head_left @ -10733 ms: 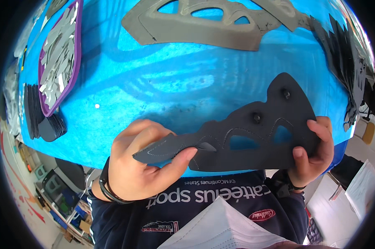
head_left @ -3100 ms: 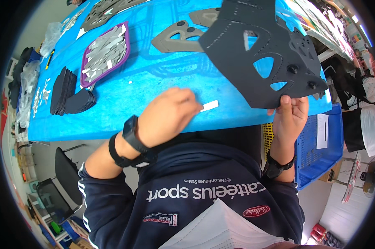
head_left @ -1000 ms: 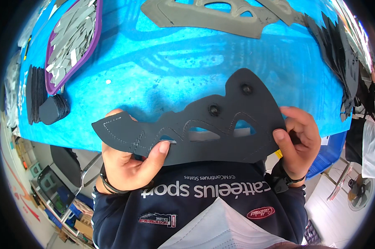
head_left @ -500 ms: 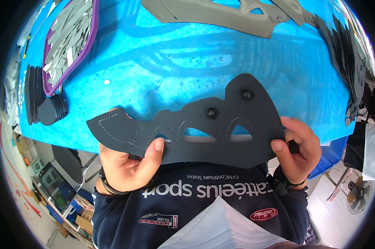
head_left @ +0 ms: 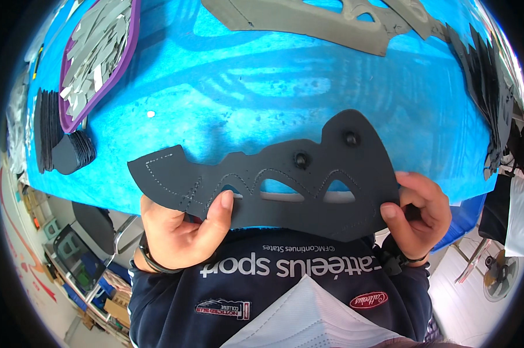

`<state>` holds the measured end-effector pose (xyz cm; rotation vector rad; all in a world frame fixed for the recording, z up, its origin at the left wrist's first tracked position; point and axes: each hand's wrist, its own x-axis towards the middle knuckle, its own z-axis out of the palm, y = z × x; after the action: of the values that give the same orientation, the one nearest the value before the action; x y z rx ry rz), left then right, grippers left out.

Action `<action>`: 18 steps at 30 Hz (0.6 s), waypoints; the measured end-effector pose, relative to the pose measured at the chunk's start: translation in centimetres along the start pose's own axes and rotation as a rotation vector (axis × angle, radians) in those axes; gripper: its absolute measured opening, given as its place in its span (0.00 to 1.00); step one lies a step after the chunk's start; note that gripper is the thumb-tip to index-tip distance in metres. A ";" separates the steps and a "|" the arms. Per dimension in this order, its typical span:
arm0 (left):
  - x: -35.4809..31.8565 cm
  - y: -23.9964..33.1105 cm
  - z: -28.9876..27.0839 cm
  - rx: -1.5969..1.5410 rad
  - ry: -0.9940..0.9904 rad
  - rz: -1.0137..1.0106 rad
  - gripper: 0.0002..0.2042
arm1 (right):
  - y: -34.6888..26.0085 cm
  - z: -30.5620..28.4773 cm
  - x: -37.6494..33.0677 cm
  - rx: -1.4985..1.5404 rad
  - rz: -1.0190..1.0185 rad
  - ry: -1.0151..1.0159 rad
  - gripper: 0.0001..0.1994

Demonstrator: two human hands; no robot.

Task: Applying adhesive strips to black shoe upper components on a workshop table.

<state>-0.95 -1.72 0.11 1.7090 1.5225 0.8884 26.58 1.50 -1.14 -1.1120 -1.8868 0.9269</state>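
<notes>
Between both hands I hold up a flat dark shoe-upper panel (head_left: 262,211) with three cut-out windows, stitch lines and two round black studs along its upper part. My left hand (head_left: 183,229) grips its lower left part, thumb in front beside the smallest window and the other fingers behind, mostly hidden. At the right end, my right hand (head_left: 417,214) pinches the edge between thumb and fingers. The panel is raised in front of my chest, over the near edge of the blue table (head_left: 244,116).
A purple-rimmed tray (head_left: 124,66) of grey scraps stands at the far left, next to a stack of dark pieces (head_left: 53,136). Grey-brown panels (head_left: 308,26) lie at the back. Dark layered pieces (head_left: 482,87) lie along the right. A fan (head_left: 501,277) stands on the floor.
The panel has shifted slightly right and its right end slightly down. My left fingertips, earlier peeking over its upper edge, are now hidden behind it. Both hands keep their hold.
</notes>
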 end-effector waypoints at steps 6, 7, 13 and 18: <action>-0.3 0.0 0.1 -0.007 0.005 -0.044 0.03 | -0.1 0.0 -0.2 0.005 0.044 -0.009 0.19; -0.3 0.0 0.1 -0.007 0.004 -0.044 0.03 | -0.1 0.0 -0.2 0.005 0.045 -0.009 0.19; -0.3 0.0 0.2 0.030 -0.002 -0.038 0.03 | -0.1 0.1 -0.2 0.000 0.051 -0.002 0.19; 0.4 -0.5 0.6 0.273 0.033 0.113 0.06 | -0.3 0.1 0.0 -0.081 0.014 -0.025 0.19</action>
<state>-0.71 -1.30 -0.63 2.0011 1.6431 0.7968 26.38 1.33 -0.94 -1.1673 -1.9543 0.8833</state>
